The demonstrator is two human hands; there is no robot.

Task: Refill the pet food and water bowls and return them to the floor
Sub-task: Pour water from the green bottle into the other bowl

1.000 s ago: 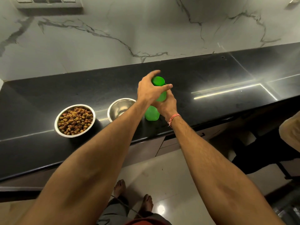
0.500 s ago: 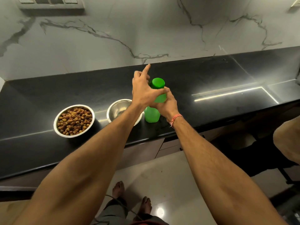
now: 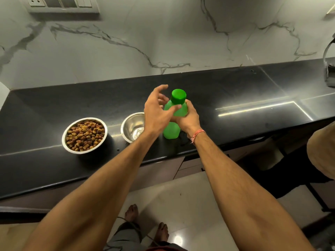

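Right hand (image 3: 187, 118) grips green bottle (image 3: 174, 122) — left hand (image 3: 157, 113) hides steel bowl (image 3: 133, 127) rim

Showing as polished black stone, the countertop (image 3: 235, 91), glossy and mirroring light streaks. Gleaming as shiny steel, the food bowl (image 3: 84, 135), heaped with matt brown kibble (image 3: 85, 135), and the empty bowl (image 3: 133, 129), smooth inside. Looking like translucent green plastic, the bottle (image 3: 171, 130), with a smooth opaque cap (image 3: 178, 96). Reading as veined white marble, the wall (image 3: 163, 37), softly satin.
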